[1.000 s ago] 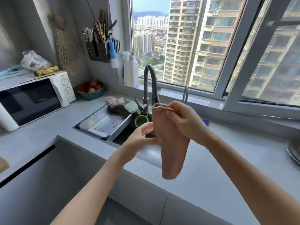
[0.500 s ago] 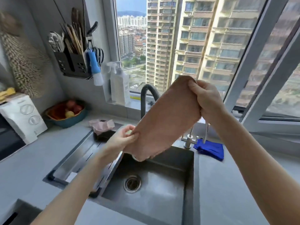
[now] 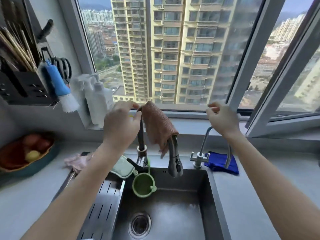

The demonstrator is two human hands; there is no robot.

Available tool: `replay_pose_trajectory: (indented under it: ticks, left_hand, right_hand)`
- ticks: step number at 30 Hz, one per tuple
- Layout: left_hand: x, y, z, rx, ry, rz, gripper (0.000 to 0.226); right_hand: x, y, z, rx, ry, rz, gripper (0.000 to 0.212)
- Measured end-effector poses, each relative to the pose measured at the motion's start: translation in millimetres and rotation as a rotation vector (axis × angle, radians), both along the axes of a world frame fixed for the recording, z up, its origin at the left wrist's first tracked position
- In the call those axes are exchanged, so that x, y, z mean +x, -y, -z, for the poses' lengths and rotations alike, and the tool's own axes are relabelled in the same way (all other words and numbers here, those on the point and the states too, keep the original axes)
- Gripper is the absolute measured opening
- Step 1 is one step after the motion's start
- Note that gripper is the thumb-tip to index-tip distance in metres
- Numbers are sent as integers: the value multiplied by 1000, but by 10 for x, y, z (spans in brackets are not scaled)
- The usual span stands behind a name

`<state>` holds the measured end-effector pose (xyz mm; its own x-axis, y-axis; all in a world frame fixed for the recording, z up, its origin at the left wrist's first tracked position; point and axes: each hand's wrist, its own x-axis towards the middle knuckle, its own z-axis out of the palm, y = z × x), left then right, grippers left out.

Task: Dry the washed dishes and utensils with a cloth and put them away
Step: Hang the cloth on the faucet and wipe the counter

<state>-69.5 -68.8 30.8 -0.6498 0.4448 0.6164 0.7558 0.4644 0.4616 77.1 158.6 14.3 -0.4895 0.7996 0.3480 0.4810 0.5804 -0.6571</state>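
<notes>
From my remote seat, this looks like the tail end of the job, or a pause in it: the brown cloth (image 3: 159, 125) is not on any dish but draped over the arch of the faucet (image 3: 174, 160), one end hanging down beside the spray head above the sink (image 3: 190, 196).

The left hand (image 3: 121, 125) is up at the top of the arch, fingertips right against the cloth's upper edge. I see it from the back, so I cannot tell whether it pinches the edge or only touches it. The right hand (image 3: 223, 120) hangs well apart to the right, fingers loosely curled, holding nothing.

I spot no plate or bowl waiting in the drain rack (image 3: 107, 205), and the wall utensil holder (image 3: 22, 87) is already stocked, so I judge the step in hand to be parking the cloth.

The next move calls for little. The left hand should come away gently so the cloth stays balanced over the arch and does not slide into the sink. Then a look across the desk (image 3: 26, 201) for anything wet — if something turns up, the cloth comes off again.
</notes>
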Motion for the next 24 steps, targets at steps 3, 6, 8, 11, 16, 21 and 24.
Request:
replay_pose_trajectory:
  ticks: [3,6,8,11,16,21,24]
  left_hand:
    - [384,-111,-75,76,-171,258,9]
    - [762,-386,-53,66,-317,466,8]
    - [1041,-607,75,42,-399,606,6]
    - [1368,-917,444,-21,-393,734,7]
    - [1705,-1287,1250,-111,-64,676,16]
    - [1884,-1450,1915,-191,336,414,10]
    - [1939,-1516,2226,-240,527,252,16]
  right_hand:
    - [547,-21,244,-42,-135,75,17]
    - [1064,-146,680,-121,-109,188,13]
    - [1369,-259,1008,-150,-27,271,12]
    - [1717,-445,1530,-177,175,302,19]
    - [1994,-788,2200,136,547,23,28]
    - [1647,-1345,2531,227,760,-267,63]
    - [1249,-1625,2678,197,945,-359,79]
